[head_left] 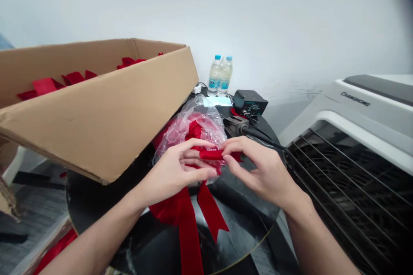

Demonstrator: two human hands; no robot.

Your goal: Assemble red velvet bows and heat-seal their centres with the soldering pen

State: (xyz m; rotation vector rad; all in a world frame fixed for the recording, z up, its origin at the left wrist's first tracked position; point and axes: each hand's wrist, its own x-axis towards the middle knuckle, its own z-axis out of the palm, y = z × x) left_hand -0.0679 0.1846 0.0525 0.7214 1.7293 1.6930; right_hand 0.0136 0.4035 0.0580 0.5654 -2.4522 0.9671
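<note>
Red ribbon is stretching between two bare hands, just in front of the clear plastic bag. The right hand is pinching the piece between thumb and fingertips at its right end. The left hand is curving around the left end, its middle fingers seemingly touching it; the overlap is hiding the contact, so I cannot tell whether that grip is closed. Nearer than the bag, a notched strip and a longer strip are trailing over the black table. Left of the bag, a cardboard box is holding more red pieces. Beyond the bag, two bottles are standing near a pale blue mask. Right of the bag, a black control box is sitting, and farther right, a white appliance is standing.
</note>
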